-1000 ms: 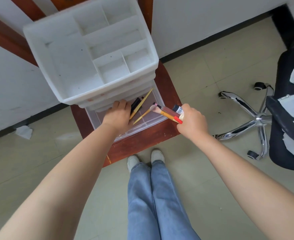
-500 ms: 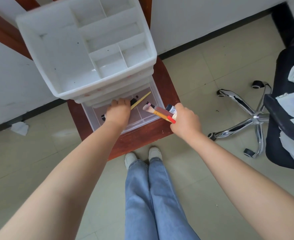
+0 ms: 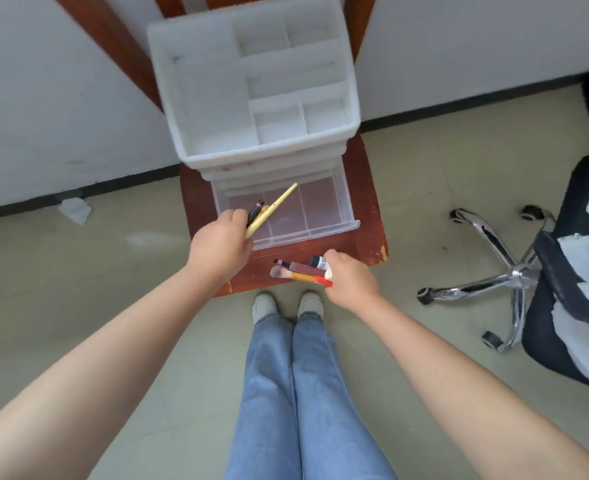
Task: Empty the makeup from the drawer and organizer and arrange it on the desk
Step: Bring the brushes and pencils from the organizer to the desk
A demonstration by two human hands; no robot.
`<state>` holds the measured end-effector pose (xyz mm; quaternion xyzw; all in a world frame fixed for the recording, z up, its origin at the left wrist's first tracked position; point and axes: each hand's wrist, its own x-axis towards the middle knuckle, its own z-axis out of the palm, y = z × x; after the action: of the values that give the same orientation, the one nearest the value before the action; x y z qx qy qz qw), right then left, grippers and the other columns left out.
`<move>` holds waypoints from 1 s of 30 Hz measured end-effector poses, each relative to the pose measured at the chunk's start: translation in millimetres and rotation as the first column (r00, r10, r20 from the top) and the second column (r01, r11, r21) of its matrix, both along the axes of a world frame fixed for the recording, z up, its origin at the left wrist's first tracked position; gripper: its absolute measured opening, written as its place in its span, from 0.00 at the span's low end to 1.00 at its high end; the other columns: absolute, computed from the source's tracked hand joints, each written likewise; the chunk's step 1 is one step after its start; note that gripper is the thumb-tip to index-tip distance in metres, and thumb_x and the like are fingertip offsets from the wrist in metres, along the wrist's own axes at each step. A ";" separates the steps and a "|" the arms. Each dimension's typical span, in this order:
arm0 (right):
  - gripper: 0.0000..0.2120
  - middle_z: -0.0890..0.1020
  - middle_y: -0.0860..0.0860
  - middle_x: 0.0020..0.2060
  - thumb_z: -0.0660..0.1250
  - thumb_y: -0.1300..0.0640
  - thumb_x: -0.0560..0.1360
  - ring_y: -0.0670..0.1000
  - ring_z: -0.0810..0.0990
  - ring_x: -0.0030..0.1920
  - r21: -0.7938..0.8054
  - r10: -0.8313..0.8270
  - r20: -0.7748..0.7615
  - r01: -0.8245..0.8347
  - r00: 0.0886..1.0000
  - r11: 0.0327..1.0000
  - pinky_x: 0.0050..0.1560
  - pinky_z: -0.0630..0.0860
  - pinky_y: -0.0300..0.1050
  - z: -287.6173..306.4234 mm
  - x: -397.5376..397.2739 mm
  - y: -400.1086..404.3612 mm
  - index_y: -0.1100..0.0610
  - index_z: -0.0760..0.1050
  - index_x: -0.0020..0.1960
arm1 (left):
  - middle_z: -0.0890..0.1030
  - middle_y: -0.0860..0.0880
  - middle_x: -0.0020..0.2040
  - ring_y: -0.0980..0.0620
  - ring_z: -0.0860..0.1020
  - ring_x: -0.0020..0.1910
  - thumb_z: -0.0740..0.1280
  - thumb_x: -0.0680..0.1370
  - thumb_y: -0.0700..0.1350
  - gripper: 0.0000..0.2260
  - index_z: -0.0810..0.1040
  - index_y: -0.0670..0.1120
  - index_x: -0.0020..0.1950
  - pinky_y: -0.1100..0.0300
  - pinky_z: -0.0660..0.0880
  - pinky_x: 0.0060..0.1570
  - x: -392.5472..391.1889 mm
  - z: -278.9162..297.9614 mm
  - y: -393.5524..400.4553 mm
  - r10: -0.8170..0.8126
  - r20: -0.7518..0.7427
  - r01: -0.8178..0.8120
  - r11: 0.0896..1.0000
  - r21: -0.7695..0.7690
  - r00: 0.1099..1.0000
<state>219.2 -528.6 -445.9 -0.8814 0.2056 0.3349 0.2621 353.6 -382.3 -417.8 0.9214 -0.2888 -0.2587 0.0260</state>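
Two hands hold makeup. The left hand (image 3: 221, 244) grips a yellow brush (image 3: 273, 209) and a black pencil (image 3: 255, 212) over the drawer (image 3: 324, 233). The right hand (image 3: 350, 279) grips a bunch of makeup (image 3: 301, 270) just in front of it.

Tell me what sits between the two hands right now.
In the head view, only bare reddish wooden stool top lies between the left hand and the right hand, crossed by the makeup brushes jutting from the right hand.
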 end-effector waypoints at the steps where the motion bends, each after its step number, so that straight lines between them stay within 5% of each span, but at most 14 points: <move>1: 0.15 0.76 0.55 0.55 0.63 0.63 0.71 0.59 0.76 0.53 -0.005 0.035 0.004 -0.035 0.999 0.999 0.42 0.67 0.46 -0.4 6.5 3.8 0.59 0.67 0.57 | 0.74 0.39 0.54 0.37 0.75 0.47 0.60 0.77 0.41 0.10 0.69 0.37 0.55 0.52 0.67 0.38 -0.2 3.3 10.4 0.062 -0.009 -0.062 0.998 0.007 0.998; 6: 0.21 0.75 0.56 0.57 0.63 0.65 0.71 0.59 0.75 0.55 -0.040 0.133 -0.003 -0.133 0.991 0.990 0.47 0.72 0.49 -7.5 34.8 17.8 0.58 0.66 0.63 | 0.76 0.39 0.48 0.38 0.74 0.47 0.61 0.75 0.42 0.07 0.63 0.42 0.42 0.53 0.67 0.39 0.4 8.2 51.2 0.372 -0.081 -0.371 0.928 0.029 0.925; 10: 0.36 0.74 0.56 0.58 0.65 0.64 0.71 0.59 0.76 0.55 -0.107 0.121 0.001 -0.120 0.993 0.987 0.43 0.69 0.46 -9.6 44.8 23.5 0.54 0.51 0.73 | 0.76 0.38 0.48 0.38 0.74 0.46 0.60 0.74 0.40 0.05 0.64 0.42 0.42 0.54 0.65 0.39 -4.0 3.9 77.0 0.530 -0.100 -0.530 0.848 0.026 0.842; 18: 0.43 0.75 0.59 0.56 0.64 0.65 0.69 0.61 0.77 0.53 -0.223 0.133 0.063 -0.116 0.989 0.968 0.42 0.69 0.48 -19.0 102.2 23.6 0.51 0.42 0.75 | 0.77 0.38 0.50 0.38 0.76 0.49 0.58 0.75 0.42 0.09 0.71 0.37 0.50 0.56 0.67 0.40 -6.4 -10.0 88.4 0.583 -0.116 -0.577 0.813 0.083 0.804; 23: 0.45 0.74 0.56 0.44 0.63 0.66 0.70 0.56 0.72 0.40 -0.254 0.130 0.064 -0.110 0.989 0.961 0.36 0.69 0.46 -19.9 118.1 20.3 0.50 0.36 0.74 | 0.77 0.39 0.50 0.40 0.75 0.47 0.58 0.75 0.42 0.08 0.71 0.38 0.49 0.56 0.66 0.40 -7.7 -12.9 86.9 0.570 -0.135 -0.562 0.822 0.097 0.810; 26: 0.43 0.73 0.56 0.45 0.64 0.66 0.70 0.58 0.75 0.45 -0.249 0.122 0.053 -0.105 0.991 0.963 0.38 0.70 0.47 -19.7 116.2 17.6 0.50 0.40 0.75 | 0.78 0.39 0.49 0.43 0.71 0.41 0.58 0.75 0.42 0.06 0.70 0.40 0.47 0.56 0.67 0.39 -7.8 -12.6 89.1 0.575 -0.140 -0.561 0.818 0.129 0.806; 30: 0.27 0.75 0.59 0.55 0.64 0.66 0.69 0.62 0.76 0.54 -0.212 0.078 0.055 -0.065 0.995 0.975 0.43 0.69 0.48 -14.7 104.5 17.6 0.59 0.62 0.66 | 0.78 0.40 0.49 0.40 0.75 0.43 0.58 0.75 0.42 0.08 0.71 0.38 0.50 0.56 0.68 0.39 -8.3 -4.8 86.9 0.547 -0.137 -0.529 0.836 0.148 0.826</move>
<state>323.8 -511.1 -460.6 -0.9210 0.1995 0.2928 0.1619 345.3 -295.4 -422.6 0.9393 -0.0001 -0.3349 0.0751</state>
